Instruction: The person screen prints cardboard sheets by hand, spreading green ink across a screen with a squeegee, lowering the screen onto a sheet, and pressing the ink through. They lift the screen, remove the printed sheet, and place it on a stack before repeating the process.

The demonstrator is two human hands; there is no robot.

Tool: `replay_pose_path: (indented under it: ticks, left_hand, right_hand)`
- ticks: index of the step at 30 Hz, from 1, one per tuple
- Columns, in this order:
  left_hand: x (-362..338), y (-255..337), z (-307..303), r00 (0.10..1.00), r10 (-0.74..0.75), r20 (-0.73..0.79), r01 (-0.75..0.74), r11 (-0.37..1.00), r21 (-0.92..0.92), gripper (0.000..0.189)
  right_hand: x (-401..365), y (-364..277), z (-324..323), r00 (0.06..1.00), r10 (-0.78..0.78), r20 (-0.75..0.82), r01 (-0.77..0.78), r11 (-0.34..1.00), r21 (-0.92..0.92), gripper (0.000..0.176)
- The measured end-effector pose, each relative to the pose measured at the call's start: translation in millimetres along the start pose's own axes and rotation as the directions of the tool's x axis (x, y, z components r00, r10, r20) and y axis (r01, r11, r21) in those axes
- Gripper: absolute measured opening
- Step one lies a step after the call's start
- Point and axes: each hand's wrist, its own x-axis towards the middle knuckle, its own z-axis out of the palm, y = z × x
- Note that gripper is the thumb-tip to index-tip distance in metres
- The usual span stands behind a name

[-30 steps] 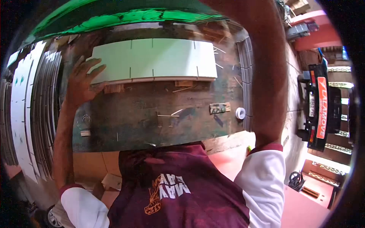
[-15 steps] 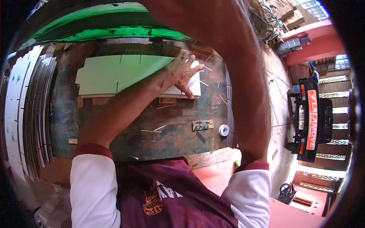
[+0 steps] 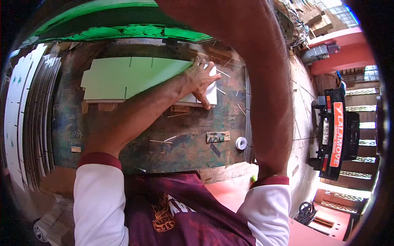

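Observation:
My left hand [image 3: 201,84] lies on the right end of a flat, slotted white board [image 3: 111,80], its fingers spread and the thumb at the near edge. The board looks pale green across most of its face and seems to have another layer beneath it. Short dark slits show along its far and near sides. My right forearm [image 3: 266,94] reaches up and over the work table [image 3: 123,151], passing out of the top of the view. The right hand itself is out of sight.
Slotted boards [image 3: 41,110] are stacked at the left. A tape roll [image 3: 241,143], a marked strip [image 3: 218,137] and thin offcuts [image 3: 163,141] lie on the table. Bright green material [image 3: 135,33] spans the far side. At the right, beyond the floor, stands a vehicle [image 3: 330,131] with an orange sign.
The view has shifted slightly. My left hand stays spread on the board's right end, and the right forearm remains raised across the table.

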Motion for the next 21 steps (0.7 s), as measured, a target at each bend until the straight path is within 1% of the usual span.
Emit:
replay_pose_path:
  ticks: [3,6,7,8,9,10,11,12,13,14,15,16,18,20,21]
  left_hand:
    - [0,1,-1,1.000,0.005,0.017,-0.005,1.000,0.010,0.132]
    - [0,2,-2,1.000,0.000,-0.016,0.000,1.000,0.016,0.130]
    - [-1,5,-7,0.999,-0.028,0.021,0.028,1.000,0.005,0.129]
    - [-3,8,-12,0.997,-0.057,0.060,0.057,0.998,-0.005,0.129]
    - [-3,9,-11,0.996,-0.063,0.058,0.063,0.998,-0.005,0.129]
    - [-3,10,-10,0.999,-0.054,0.002,0.053,0.998,0.041,0.128]
    - [-3,11,-10,0.998,-0.042,-0.055,0.047,0.995,0.087,0.127]
    - [-3,11,-11,0.997,-0.050,-0.058,0.055,0.995,0.089,0.127]
    - [-3,12,-11,0.998,-0.067,-0.011,0.068,0.994,0.084,0.126]
    - [-4,14,-15,0.996,-0.084,0.035,0.081,0.994,0.079,0.125]
    - [-3,14,-14,0.996,-0.082,0.022,0.079,0.993,0.091,0.124]
    - [-2,14,-14,0.996,-0.089,0.018,0.087,0.992,0.092,0.124]
    - [0,14,-12,0.995,-0.097,0.033,0.092,0.989,0.115,0.125]
    - [0,16,-15,0.993,-0.117,0.007,0.115,0.987,0.115,0.123]
    - [2,16,-19,0.992,-0.099,0.081,0.090,0.990,0.108,0.127]
  right_hand:
    - [0,-2,-1,1.000,-0.017,0.001,0.017,0.999,0.035,0.065]
    - [8,-4,-8,0.999,-0.032,0.025,0.031,0.999,0.030,0.066]
    - [23,-9,-18,0.969,0.154,0.193,-0.180,0.976,0.123,0.066]
    - [24,-12,-20,0.930,0.230,0.285,-0.283,0.945,0.161,0.066]
    - [25,-15,-21,0.877,0.303,0.372,-0.388,0.904,0.180,0.066]
    - [14,-18,-15,0.948,0.222,0.227,-0.259,0.954,0.151,0.067]
    - [13,-17,-13,0.973,0.169,0.154,-0.190,0.973,0.134,0.067]
    - [12,-17,-12,0.990,0.115,0.080,-0.123,0.987,0.107,0.067]
    - [14,-10,-14,0.973,0.172,0.156,-0.197,0.966,0.167,0.067]
    - [14,-9,-15,0.962,0.192,0.195,-0.230,0.953,0.197,0.066]
    - [15,-7,-15,0.949,0.212,0.234,-0.265,0.938,0.224,0.066]
    - [11,-9,-13,0.974,0.150,0.169,-0.172,0.977,0.124,0.066]
    - [9,-10,-11,0.991,0.073,0.111,-0.076,0.997,0.019,0.066]
    - [10,-14,-9,0.978,0.149,0.145,-0.157,0.986,0.048,0.066]
    - [11,-17,-8,0.973,0.172,0.157,-0.183,0.981,0.057,0.067]
